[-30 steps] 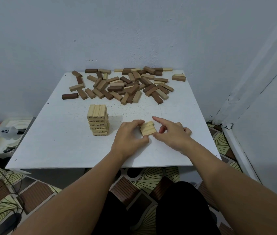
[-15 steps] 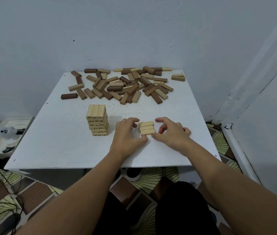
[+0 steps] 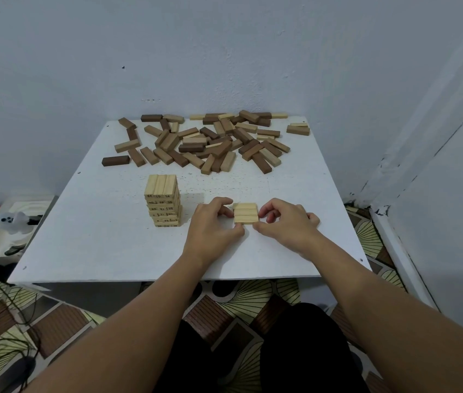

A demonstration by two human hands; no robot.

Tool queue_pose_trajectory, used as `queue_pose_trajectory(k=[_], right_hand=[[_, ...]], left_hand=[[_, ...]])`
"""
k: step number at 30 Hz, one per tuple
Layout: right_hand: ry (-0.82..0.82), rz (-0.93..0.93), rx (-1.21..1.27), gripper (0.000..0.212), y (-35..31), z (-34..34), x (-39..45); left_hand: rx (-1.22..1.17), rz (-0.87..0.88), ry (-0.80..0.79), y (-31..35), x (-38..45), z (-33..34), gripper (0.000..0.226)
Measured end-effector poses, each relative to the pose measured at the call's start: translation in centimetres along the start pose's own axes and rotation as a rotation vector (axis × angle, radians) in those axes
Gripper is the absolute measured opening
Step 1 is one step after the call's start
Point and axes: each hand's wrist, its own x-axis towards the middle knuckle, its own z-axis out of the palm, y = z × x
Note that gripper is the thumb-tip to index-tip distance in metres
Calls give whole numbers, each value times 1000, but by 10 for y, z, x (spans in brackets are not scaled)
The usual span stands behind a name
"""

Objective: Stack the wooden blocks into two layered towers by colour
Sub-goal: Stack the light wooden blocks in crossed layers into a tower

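Progress first: I've got one pale tower [image 3: 163, 204] standing to the left of my left hand, several layers high w/ three blocks across the top and numbers printed on the block ends. That's the light-colour tower, partway up as far as I can judge, since pale pieces lie in the loose pile too. The dark tower isn't started at all; no dark block is stacked anywhere.

My left hand [image 3: 212, 224] sits on the worktop [image 3: 88, 239], fingers curled, thumb and fingertips pressed against the left end of a row of three pale blocks [image 3: 245, 213]. Those three lie flat, side by side, touching each other, right btwn my two hands. My right hand [image 3: 284, 220] mirrors it: fingers curled in, pinching the right end of the same row. So both hands squeeze the trio together, prob. squaring it up as one layer to go on the tower.

Beyond both hands, at the far side of the worktop, is the loose pile [image 3: 210, 143]: dark, mid-brown and pale blocks mixed, some overlapping. Most of the job is still in that heap.

Containers: none on the worktop. Far left of my left hand, off the worktop and lower down, there's a white tray [image 3: 0, 222] w/ a small white ghost-like figure [image 3: 14, 221] in it; other contents I can't make out.
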Motion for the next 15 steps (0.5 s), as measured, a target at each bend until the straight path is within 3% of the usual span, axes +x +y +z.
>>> queue_pose_trajectory(k=[15], right_hand=[[3, -9, 14, 19, 1, 0, 1]], left_hand=[[-13, -8, 15, 0, 0, 0, 44]])
